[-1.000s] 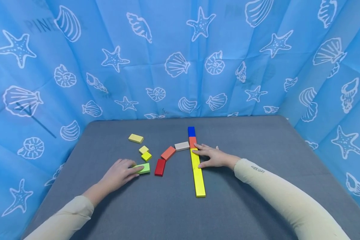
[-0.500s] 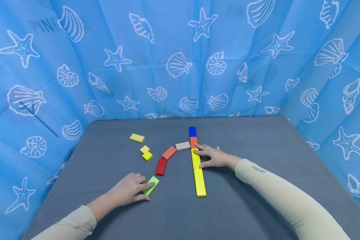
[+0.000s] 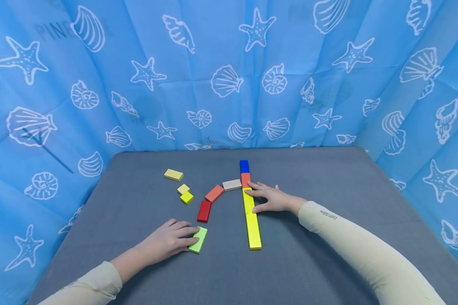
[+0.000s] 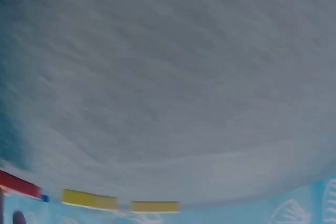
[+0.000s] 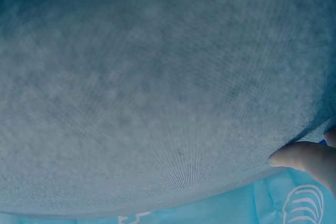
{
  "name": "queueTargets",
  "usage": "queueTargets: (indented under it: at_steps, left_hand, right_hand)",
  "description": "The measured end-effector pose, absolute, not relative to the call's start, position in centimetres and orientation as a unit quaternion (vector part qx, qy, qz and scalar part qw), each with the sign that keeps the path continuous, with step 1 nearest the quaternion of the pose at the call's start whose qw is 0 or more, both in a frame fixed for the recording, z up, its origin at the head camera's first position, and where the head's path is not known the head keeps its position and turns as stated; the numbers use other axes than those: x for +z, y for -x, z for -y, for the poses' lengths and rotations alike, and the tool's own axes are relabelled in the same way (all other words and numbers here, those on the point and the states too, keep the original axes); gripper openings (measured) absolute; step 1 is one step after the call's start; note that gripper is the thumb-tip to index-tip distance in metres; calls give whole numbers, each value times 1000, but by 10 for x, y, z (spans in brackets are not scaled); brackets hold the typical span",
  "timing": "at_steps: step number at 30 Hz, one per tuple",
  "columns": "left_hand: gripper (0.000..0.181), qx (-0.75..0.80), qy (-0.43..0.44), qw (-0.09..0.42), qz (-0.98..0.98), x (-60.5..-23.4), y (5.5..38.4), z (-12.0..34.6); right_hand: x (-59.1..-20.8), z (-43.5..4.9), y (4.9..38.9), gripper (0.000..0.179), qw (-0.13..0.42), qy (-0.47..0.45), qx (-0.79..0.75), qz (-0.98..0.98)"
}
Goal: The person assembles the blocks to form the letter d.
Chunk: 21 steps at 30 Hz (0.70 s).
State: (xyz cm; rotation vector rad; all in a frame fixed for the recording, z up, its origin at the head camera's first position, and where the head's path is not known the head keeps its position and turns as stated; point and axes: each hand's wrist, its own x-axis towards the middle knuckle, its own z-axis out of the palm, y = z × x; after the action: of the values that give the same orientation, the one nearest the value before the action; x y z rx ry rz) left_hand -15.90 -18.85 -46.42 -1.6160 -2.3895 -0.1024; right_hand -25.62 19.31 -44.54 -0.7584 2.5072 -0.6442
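I've got the green block (image 3: 201, 242) lying flat on the grey table (image 3: 290, 271), at six o'clock from the red block (image 3: 204, 212) across a narrow gap, long axis slanting one o'clock to seven, and here's the left hand (image 3: 167, 239) at its nine, fingers stretched onto it rather than wrapped round. Over at two o'clock from there I see the right hand (image 3: 275, 200), fingers spread wide, tips on the yellow strip (image 3: 254, 231), whose long axis runs nearly twelve to six.

Yellow blocks (image 3: 254, 233), five; orange (image 3: 214, 194), two; green (image 3: 200, 238), red (image 3: 204, 211), beige (image 3: 232, 185), blue (image 3: 244, 166), one each.
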Motion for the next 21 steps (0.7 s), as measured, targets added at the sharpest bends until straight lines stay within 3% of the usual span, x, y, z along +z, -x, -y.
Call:
queueTargets:
  at_steps: [8, 21]
  left_hand:
    - [36, -40, 523, 223, 822, -469, 146, 156]
    - [32, -28, 480, 243, 842, -470, 146, 141]
  right_hand:
    - [-446, -193, 257, 73, 220, 274, -229, -908]
    - [-449, -193, 258, 74, 222, 273, -229, -908]
